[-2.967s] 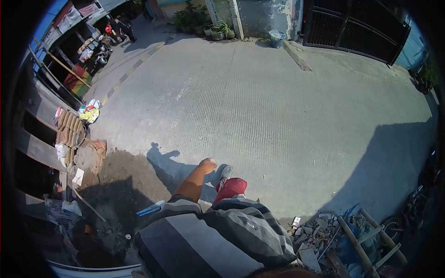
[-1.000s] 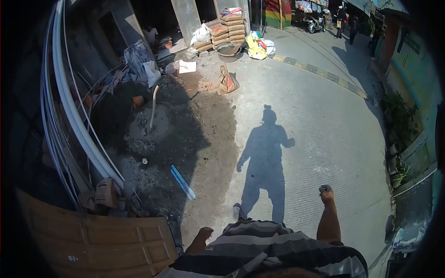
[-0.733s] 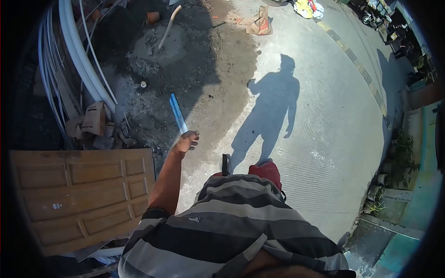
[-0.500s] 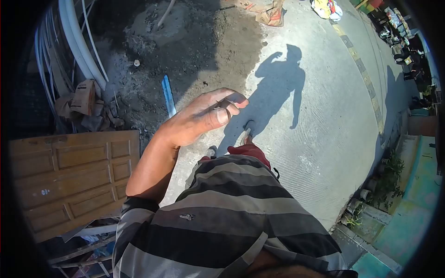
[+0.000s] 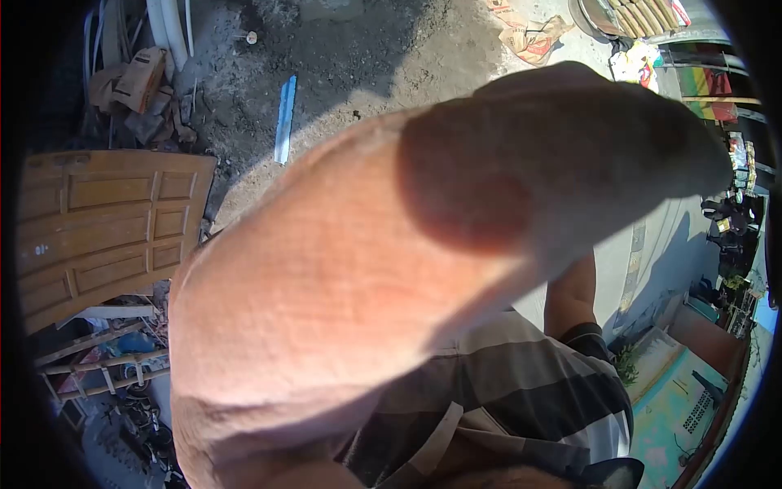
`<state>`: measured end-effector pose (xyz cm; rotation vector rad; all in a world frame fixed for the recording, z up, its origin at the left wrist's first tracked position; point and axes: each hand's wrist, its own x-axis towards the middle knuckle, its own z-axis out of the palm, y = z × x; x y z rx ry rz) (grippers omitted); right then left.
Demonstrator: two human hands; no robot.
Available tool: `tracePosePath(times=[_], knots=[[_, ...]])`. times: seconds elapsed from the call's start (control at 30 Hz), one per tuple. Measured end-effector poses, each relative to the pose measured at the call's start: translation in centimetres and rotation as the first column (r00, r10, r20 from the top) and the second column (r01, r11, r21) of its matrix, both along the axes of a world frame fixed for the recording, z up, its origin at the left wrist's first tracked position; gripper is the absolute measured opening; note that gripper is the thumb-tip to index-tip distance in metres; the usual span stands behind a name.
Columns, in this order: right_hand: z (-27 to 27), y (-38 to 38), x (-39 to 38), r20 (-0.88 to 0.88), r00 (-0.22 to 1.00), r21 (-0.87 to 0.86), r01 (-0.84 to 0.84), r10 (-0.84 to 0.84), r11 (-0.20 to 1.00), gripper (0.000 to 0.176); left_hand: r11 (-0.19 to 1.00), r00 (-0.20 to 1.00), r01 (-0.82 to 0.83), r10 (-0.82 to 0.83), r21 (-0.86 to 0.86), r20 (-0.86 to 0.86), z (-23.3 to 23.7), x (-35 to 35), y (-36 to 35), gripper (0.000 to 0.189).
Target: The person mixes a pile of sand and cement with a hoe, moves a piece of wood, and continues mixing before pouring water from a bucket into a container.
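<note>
My left forearm is raised very close to the camera and crosses the middle of the view. My left hand (image 5: 619,138), shaded and blurred, reaches toward the upper right; its fingers cannot be made out, nor whether anything is in them. Behind it, part of my right arm (image 5: 570,301) shows beside the striped shirt (image 5: 529,367). My right hand is hidden from view.
A wooden panelled door (image 5: 114,220) lies at the left, below torn paper sacks (image 5: 140,80) and pipes. A blue strip (image 5: 285,120) rests on rough ground. Another sack (image 5: 533,39) lies at the top. Planters and a painted wall stand at the right.
My left hand and forearm have come up close to the camera and swung right, now covering the shadow and much of the ground. The view has shifted, and my right arm now shows.
</note>
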<state>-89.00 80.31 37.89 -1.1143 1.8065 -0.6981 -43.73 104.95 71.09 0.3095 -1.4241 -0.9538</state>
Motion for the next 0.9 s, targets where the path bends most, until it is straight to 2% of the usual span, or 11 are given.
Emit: tracePosePath(times=[0.07,0.13,0.2,0.3,0.37,0.4,0.43,0.47,0.67,0.8,0.9], knots=[[0.8,-2.4,7.0,0.043,0.991,-0.023,-0.127,0.128,0.992,0.035,0.946,0.991,-0.114,0.132,0.304,-0.037,-3.1,2.6,-0.4,0.085],[-2.6,-2.7,11.8,0.065,0.98,0.048,-0.191,0.187,0.98,0.035,0.822,0.986,-0.16,0.102,0.547,0.135,-7.1,7.4,-0.1,0.055],[-6.6,-0.8,15.6,0.089,0.963,0.157,-0.267,0.256,0.951,0.031,0.541,0.957,-0.245,0.267,0.804,0.111,-12.7,10.6,1.0,0.049],[-14.4,6.2,18.0,0.146,0.988,0.412,-0.103,0.046,0.905,0.03,0.136,0.902,-0.331,0.335,0.934,0.271,-19.1,15.9,2.3,0.052],[-16.7,12.4,19.0,0.009,0.997,0.701,0.049,-0.078,0.711,0.027,0.024,0.889,-0.359,0.312,0.933,0.334,-21.6,19.6,2.6,0.05],[-14.0,15.0,21.4,0.208,0.947,0.867,-0.062,-0.246,0.495,0.027,0.019,0.895,-0.363,0.286,0.932,0.343,-21.9,21.5,2.2,0.046],[-8.6,19.1,21.0,0.262,0.928,0.528,-0.368,0.265,0.766,0.031,0.058,0.903,-0.372,0.254,0.926,0.347,-22.5,23.8,1.1,0.047],[-10.2,20.5,20.1,0.26,0.916,0.568,-0.4,0.304,0.719,0.031,0.091,0.91,-0.375,0.225,0.923,0.348,-22.8,25.7,0.2,0.048],[-18.1,15.1,18.5,0.194,0.958,0.829,-0.046,-0.209,0.557,0.033,0.2,0.759,-0.65,0.197,0.733,0.62,-19.5,34.7,-11.9,0.051],[-12.4,3.9,21.9,0.098,0.926,0.69,0.2,-0.364,0.695,0.039,0.192,0.728,-0.669,0.362,0.718,0.582,-19.4,36.3,-17.7,0.05],[-13.4,-5.6,21.9,0.025,0.979,0.643,0.141,-0.205,0.753,0.038,0.175,0.738,-0.641,0.406,0.747,0.539,-20.8,35.4,-18.9,0.05]])
